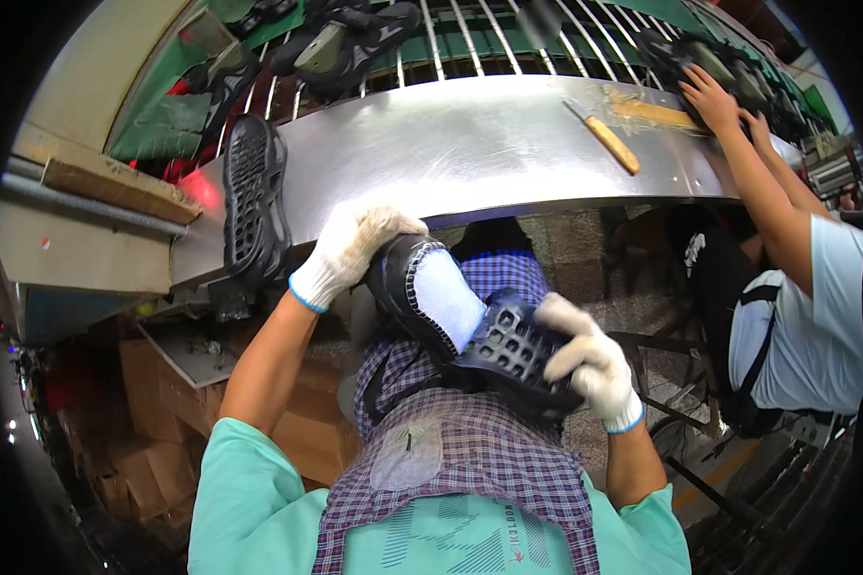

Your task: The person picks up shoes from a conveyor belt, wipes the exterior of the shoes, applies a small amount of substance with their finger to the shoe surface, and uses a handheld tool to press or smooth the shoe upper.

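In my lap, above a checked apron, I hold a black shoe upper with a white stitched-in bottom turned up. Against its lower end lies a black shoe sole, its honeycomb of square hollows facing me; whether the two are joined I cannot tell. My left hand, in a white knit glove, is closed round the upper's far end. My right hand, gloved too and slightly blurred, curls its fingers over the sole's right end.
Beyond my hands runs a metal bench with a black sole at its left and a wooden-handled tool at right. Behind it, metal rollers carry black shoes. A co-worker's hands touch shoes at right. Cardboard boxes stand lower left.
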Demonstrator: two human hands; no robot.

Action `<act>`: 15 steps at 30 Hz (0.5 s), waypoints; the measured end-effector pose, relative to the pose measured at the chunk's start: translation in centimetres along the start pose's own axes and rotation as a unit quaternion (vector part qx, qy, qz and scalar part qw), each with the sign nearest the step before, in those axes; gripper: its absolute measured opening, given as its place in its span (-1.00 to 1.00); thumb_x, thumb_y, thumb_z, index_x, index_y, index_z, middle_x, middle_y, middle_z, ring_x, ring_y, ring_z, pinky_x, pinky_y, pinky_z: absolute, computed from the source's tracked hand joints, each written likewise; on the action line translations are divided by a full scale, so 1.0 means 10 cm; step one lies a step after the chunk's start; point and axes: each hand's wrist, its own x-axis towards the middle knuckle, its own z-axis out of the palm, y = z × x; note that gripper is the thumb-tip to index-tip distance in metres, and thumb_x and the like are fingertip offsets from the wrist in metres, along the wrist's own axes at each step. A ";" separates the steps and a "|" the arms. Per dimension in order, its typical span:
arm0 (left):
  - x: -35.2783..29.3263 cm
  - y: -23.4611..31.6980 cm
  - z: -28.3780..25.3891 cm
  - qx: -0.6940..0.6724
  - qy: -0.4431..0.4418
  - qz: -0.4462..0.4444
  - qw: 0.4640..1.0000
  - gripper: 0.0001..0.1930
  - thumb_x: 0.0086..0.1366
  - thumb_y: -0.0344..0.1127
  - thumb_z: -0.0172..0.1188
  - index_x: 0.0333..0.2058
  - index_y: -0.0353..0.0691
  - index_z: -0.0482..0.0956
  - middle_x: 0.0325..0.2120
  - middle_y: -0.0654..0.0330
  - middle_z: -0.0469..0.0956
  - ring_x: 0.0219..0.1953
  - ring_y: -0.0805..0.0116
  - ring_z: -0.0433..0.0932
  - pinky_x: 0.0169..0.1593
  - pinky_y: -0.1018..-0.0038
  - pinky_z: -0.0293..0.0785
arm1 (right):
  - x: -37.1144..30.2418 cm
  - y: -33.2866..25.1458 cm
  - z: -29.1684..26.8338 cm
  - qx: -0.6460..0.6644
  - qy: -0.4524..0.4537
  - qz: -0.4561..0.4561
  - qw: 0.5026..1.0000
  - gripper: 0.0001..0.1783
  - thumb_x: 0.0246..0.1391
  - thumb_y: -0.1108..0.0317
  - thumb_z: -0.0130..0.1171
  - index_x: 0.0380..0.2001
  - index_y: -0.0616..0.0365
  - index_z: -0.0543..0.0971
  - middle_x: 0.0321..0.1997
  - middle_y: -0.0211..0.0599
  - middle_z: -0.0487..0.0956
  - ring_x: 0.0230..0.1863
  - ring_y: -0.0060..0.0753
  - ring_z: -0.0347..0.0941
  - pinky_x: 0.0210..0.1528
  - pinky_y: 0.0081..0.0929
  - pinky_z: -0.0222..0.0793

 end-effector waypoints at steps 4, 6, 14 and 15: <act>0.57 0.26 0.46 -0.011 -0.010 -0.005 1.000 -0.43 0.65 0.07 0.04 -0.19 -0.39 0.78 -0.19 0.02 0.79 -0.07 0.28 0.70 0.19 0.30 0.57 | 0.40 -0.23 0.20 0.010 -0.141 -0.070 0.987 -0.13 0.27 -0.52 0.09 0.06 0.17 0.60 0.19 0.02 0.61 0.39 0.22 0.43 0.65 0.28 -0.13; 0.54 -0.03 0.76 0.011 -0.015 0.146 0.989 -0.59 0.59 0.02 0.12 0.02 -0.19 0.74 0.03 0.08 0.74 -0.01 0.23 0.69 0.24 0.26 0.55 | 0.40 -0.13 0.20 0.025 -0.073 0.054 0.996 0.12 0.03 -0.54 0.37 0.30 0.24 0.45 0.25 -0.05 0.52 0.33 -0.01 0.47 0.54 0.03 0.18; -0.86 0.34 1.50 0.124 0.056 0.103 0.985 -0.17 0.00 -0.12 0.69 0.20 -0.34 0.53 -0.04 -0.07 0.59 0.03 -0.16 0.65 0.07 0.06 0.63 | 0.37 0.08 0.04 -0.165 -0.027 -0.074 0.983 0.09 -0.44 0.07 0.83 0.21 0.20 0.51 0.10 -0.07 0.58 0.10 0.07 0.53 0.17 0.00 0.49; -0.80 0.33 1.50 0.136 0.078 0.141 0.978 -0.20 0.01 -0.18 0.68 0.19 -0.33 0.52 -0.07 -0.05 0.59 -0.03 -0.11 0.66 0.00 0.10 0.65 | 0.41 0.05 0.01 -0.158 -0.045 -0.052 0.985 0.09 -0.44 0.06 0.83 0.22 0.19 0.51 0.09 -0.07 0.57 0.09 0.04 0.52 0.15 -0.02 0.48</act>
